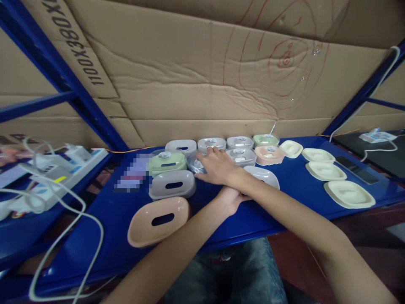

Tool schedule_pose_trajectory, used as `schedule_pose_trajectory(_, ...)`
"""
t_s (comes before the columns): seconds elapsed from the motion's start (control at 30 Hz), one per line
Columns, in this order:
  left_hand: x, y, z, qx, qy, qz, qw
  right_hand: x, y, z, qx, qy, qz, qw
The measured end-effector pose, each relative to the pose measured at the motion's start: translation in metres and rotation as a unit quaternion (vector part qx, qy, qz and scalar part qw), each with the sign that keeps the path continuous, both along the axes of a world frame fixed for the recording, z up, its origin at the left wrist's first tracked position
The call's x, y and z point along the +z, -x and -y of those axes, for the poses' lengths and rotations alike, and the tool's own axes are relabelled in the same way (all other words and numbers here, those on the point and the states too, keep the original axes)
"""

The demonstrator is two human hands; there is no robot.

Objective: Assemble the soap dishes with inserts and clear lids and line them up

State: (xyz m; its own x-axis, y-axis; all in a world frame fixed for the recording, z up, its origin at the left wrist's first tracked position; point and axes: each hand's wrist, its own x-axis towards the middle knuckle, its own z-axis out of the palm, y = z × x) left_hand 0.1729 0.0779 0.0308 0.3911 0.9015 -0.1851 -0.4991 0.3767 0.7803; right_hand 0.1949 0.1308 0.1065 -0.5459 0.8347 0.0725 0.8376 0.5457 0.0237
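My arms cross, the right over the left. My right hand point(218, 166) reaches left with its fingers spread, touching a clear plastic piece point(191, 162) that it partly covers. Under my right wrist is my left hand point(232, 198); its fingers are mostly hidden, beside a pale grey oval tissue-box lid point(268, 178). Left of the hands lie a green lid point(167, 171) with a clear cover, a grey lid point(186, 190) and a peach lid point(142, 228), each with a slot. Behind are several covered grey boxes point(211, 144), a green one point(265, 140) and a peach one point(268, 160).
Several cream oval pieces point(349, 202) lie on the right of the blue table point(221, 232), by a dark phone-like slab point(357, 169). White power strips and cables point(82, 207) are at the left. Blue posts point(91, 97) and a cardboard wall point(177, 84) stand around the table.
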Motion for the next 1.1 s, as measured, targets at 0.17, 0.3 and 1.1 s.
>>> schedule_pose_trajectory(0.17,0.009,-0.001,0.002,-0.016,0.015,0.007,1.0,0.009,-0.032,0.008,0.034,-0.031,-0.098,0.994)
schedule_pose_trajectory(0.3,0.012,-0.002,-0.002,0.019,0.039,0.002,0.999,0.023,-0.097,0.04,0.066,-0.127,-0.202,0.969)
schedule_pose_trajectory(1.1,0.019,0.0,-0.001,0.005,0.036,-0.016,0.999,-0.045,-0.193,0.099,0.077,-0.057,-0.286,0.953)
